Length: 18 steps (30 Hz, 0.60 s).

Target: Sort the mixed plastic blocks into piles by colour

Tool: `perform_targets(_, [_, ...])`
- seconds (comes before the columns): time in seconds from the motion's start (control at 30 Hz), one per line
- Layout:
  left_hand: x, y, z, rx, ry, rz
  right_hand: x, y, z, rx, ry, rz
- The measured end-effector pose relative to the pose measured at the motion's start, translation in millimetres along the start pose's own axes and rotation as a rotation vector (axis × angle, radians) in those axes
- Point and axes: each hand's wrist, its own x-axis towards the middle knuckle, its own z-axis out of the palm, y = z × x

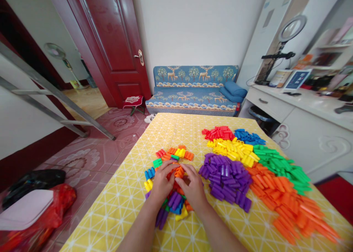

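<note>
My left hand (162,183) and my right hand (195,188) meet near the middle of the table, fingers curled and closed around a small orange plastic tube piece (179,171). Part of it is hidden by the fingertips. Around and under the hands lies a loose group of mixed plastic tube pieces: blue ones (149,173) and yellow ones (148,185) on the left, orange ones (189,155) behind, and purple ones (162,218) in front. To the right of my right hand spreads a heap of purple pieces (226,174).
Beyond the purple heap are sorted heaps: red (219,132), yellow (234,149), blue (249,137), green (281,165) and orange (292,204). They lie on a yellow patterned tablecloth (110,215). A blue sofa (193,93) stands behind, a white dresser (317,123) at right.
</note>
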Motion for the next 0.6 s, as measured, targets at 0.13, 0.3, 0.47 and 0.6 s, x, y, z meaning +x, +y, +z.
perform_targets(0.13, [0.9,0.3,-0.3,0.008,0.004,0.014,-2.8,-6.6,-2.7,-0.09,0.072,-0.056])
perform_targets(0.3, [2.7,-0.4,-0.1,0.003,0.004,0.032,-0.2,-18.6,-42.8,-0.165,0.185,-0.152])
perform_targets(0.47, [2.5,-2.1,1.4,0.005,-0.009,0.038,6.9,1.6,-143.1,-0.409,0.547,-0.123])
perform_targets(0.6, [1.4,-3.5,2.2,0.015,-0.01,0.029,-10.4,35.4,-228.7,-0.676,0.769,-0.049])
